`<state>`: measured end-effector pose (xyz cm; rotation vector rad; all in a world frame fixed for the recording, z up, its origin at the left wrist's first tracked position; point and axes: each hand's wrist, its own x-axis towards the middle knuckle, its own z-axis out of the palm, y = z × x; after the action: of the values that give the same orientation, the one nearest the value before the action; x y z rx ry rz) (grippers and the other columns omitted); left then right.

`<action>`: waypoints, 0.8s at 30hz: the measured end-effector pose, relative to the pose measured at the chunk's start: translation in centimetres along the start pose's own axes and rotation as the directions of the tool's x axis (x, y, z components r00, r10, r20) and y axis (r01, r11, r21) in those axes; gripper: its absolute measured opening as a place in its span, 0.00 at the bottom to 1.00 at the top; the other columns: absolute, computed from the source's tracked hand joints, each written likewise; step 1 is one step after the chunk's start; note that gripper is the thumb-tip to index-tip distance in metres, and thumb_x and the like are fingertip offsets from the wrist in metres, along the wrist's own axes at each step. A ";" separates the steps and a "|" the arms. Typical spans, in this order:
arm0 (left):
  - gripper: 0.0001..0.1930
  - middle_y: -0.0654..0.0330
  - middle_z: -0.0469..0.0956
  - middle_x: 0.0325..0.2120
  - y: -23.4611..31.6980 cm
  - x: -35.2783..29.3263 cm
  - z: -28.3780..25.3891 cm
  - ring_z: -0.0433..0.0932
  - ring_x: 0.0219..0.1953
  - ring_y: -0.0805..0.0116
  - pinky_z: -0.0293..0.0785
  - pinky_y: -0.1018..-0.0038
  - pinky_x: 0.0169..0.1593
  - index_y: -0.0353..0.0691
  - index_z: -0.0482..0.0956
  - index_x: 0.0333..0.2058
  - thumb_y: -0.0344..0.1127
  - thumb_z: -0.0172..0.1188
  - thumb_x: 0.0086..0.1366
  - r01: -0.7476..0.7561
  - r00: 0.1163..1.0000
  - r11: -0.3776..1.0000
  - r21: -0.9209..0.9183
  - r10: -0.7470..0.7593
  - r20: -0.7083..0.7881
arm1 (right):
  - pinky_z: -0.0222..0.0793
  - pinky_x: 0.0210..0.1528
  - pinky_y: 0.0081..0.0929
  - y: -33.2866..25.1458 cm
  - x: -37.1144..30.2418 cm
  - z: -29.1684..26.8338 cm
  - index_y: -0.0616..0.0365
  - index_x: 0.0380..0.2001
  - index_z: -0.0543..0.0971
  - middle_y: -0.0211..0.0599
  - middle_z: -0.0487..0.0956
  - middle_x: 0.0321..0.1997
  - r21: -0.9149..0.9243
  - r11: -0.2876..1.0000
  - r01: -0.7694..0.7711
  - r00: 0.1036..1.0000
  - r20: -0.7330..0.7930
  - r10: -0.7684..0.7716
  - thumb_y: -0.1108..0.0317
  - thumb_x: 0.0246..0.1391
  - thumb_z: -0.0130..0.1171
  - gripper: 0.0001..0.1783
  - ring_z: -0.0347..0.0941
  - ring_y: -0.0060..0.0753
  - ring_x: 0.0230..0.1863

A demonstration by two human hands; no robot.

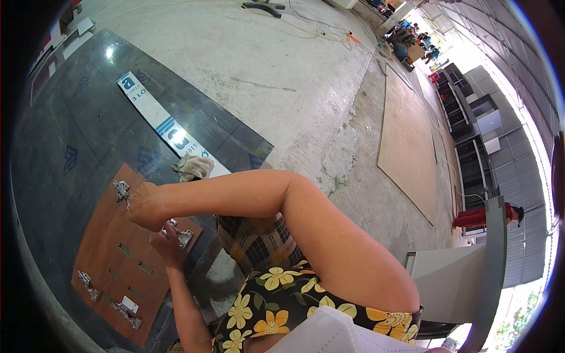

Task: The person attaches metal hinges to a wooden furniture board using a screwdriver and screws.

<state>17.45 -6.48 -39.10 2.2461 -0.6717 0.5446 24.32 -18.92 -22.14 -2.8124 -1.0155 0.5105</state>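
Observation:
A brown board [100, 235] with several slots lies on a dark sheet-covered surface. My right hand [147, 206] reaches across above it, fingers curled closed beside a metal cabinet hinge [121, 190] at the board's far edge. A small shiny bit shows by the knuckles; what the fist holds is hidden. Just below, my left hand [167, 244] is curled with its thumb raised, against or close to another hinge [185, 237]; its grip is hidden. Two more hinges, a left one [88, 285] and a nearer one [127, 314], sit along the near part of the board.
A white-and-blue printed strip [159, 117] lies across the dark sheet [65, 117], with a crumpled cloth glove [194, 167] at its near end. Plywood [409, 147] rests on the concrete floor to the right. A person in red [485, 216] and dark cabinet frames [471, 153] are farther right.

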 end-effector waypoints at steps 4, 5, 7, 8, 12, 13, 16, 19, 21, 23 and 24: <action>0.10 0.50 0.79 0.21 1.7 1.1 -0.7 0.79 0.24 0.52 0.68 0.60 0.28 0.31 0.79 0.31 0.33 0.55 0.65 0.032 0.998 0.999 -0.005 -0.032 0.059 | 0.75 0.32 0.39 0.5 -0.3 -0.2 0.57 0.28 0.86 0.41 0.83 0.31 0.027 0.999 -0.023 1.000 0.007 0.022 0.68 0.34 0.66 0.12 0.82 0.42 0.36; 0.10 0.49 0.79 0.21 2.1 1.3 -0.7 0.79 0.25 0.52 0.68 0.60 0.29 0.31 0.79 0.31 0.33 0.55 0.65 0.181 0.982 0.975 -0.128 -0.172 0.075 | 0.75 0.32 0.39 0.5 -0.3 -0.3 0.57 0.28 0.86 0.41 0.83 0.31 0.027 0.999 -0.021 1.000 0.007 0.021 0.68 0.34 0.66 0.12 0.82 0.42 0.36; 0.11 0.49 0.79 0.22 2.2 1.6 -0.9 0.79 0.25 0.51 0.69 0.60 0.30 0.31 0.79 0.31 0.34 0.55 0.65 0.324 0.946 0.914 -0.244 -0.306 0.108 | 0.74 0.32 0.39 0.6 -0.3 -0.5 0.56 0.29 0.86 0.42 0.83 0.30 0.046 0.998 -0.032 0.999 0.004 0.031 0.65 0.34 0.67 0.13 0.81 0.43 0.35; 0.11 0.48 0.79 0.23 2.2 1.7 -1.0 0.79 0.27 0.51 0.69 0.59 0.31 0.31 0.79 0.31 0.34 0.55 0.66 0.292 0.956 0.933 -0.211 -0.276 0.103 | 0.74 0.32 0.39 0.7 -0.4 -0.6 0.56 0.29 0.86 0.42 0.83 0.30 0.046 0.998 -0.032 0.999 0.004 0.032 0.65 0.34 0.67 0.13 0.81 0.43 0.35; 0.11 0.48 0.79 0.26 2.0 1.6 -0.5 0.78 0.31 0.48 0.70 0.58 0.36 0.31 0.79 0.31 0.35 0.54 0.66 0.313 0.950 0.909 -0.275 -0.298 0.096 | 0.74 0.32 0.39 1.0 -0.6 -0.6 0.55 0.28 0.86 0.41 0.82 0.28 0.108 0.993 -0.045 0.997 -0.053 0.051 0.61 0.35 0.66 0.14 0.81 0.45 0.35; 0.11 0.48 0.79 0.26 1.5 1.3 -0.2 0.78 0.31 0.48 0.70 0.58 0.36 0.31 0.79 0.31 0.35 0.54 0.66 0.313 0.950 0.909 -0.274 -0.298 0.096 | 0.74 0.32 0.39 1.0 -0.6 -0.6 0.55 0.27 0.86 0.41 0.82 0.27 0.130 0.991 -0.039 0.996 -0.079 0.049 0.60 0.36 0.66 0.14 0.81 0.45 0.34; 0.11 0.48 0.79 0.26 0.9 1.0 0.1 0.79 0.31 0.48 0.70 0.59 0.36 0.31 0.80 0.33 0.35 0.55 0.66 0.306 0.952 0.921 -0.242 -0.292 0.093 | 0.75 0.32 0.39 0.9 -0.5 -0.7 0.56 0.26 0.86 0.41 0.82 0.26 0.118 0.991 -0.060 0.995 -0.069 0.069 0.58 0.35 0.66 0.14 0.81 0.44 0.34; 0.11 0.48 0.80 0.27 1.8 1.6 -0.4 0.79 0.32 0.49 0.71 0.60 0.37 0.32 0.81 0.35 0.34 0.55 0.66 0.291 0.957 0.928 -0.231 -0.280 0.079 | 0.74 0.32 0.39 1.1 -0.7 -0.6 0.57 0.25 0.85 0.42 0.82 0.26 0.117 0.991 -0.059 0.994 -0.080 0.069 0.58 0.35 0.66 0.15 0.81 0.44 0.33; 0.12 0.51 0.82 0.37 1.4 1.4 -0.7 0.81 0.40 0.59 0.74 0.67 0.45 0.29 0.81 0.39 0.32 0.54 0.69 0.385 0.914 0.900 -0.205 -0.342 0.218 | 0.74 0.32 0.39 1.0 -0.6 -0.7 0.57 0.25 0.85 0.42 0.82 0.26 0.114 0.992 -0.055 0.995 -0.077 0.064 0.58 0.35 0.66 0.15 0.81 0.44 0.32; 0.11 0.50 0.81 0.32 1.6 1.6 -0.2 0.81 0.36 0.54 0.73 0.64 0.42 0.30 0.81 0.38 0.33 0.54 0.68 0.336 0.939 0.912 -0.235 -0.306 0.158 | 0.74 0.32 0.39 1.2 -0.8 -0.8 0.57 0.25 0.85 0.42 0.82 0.26 0.108 0.992 -0.063 0.995 -0.075 0.071 0.58 0.36 0.66 0.15 0.81 0.44 0.32; 0.11 0.49 0.81 0.28 1.7 1.7 0.1 0.80 0.33 0.50 0.72 0.61 0.38 0.32 0.82 0.37 0.33 0.54 0.66 0.288 0.958 0.922 -0.260 -0.272 0.094 | 0.74 0.32 0.39 1.3 -1.0 -0.9 0.57 0.25 0.85 0.41 0.82 0.26 0.105 0.992 -0.066 0.994 -0.085 0.075 0.58 0.36 0.66 0.15 0.81 0.43 0.32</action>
<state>17.74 -8.14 -37.37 2.0552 -0.4114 0.2316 24.74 -20.55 -21.32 -2.7611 -0.8508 0.4273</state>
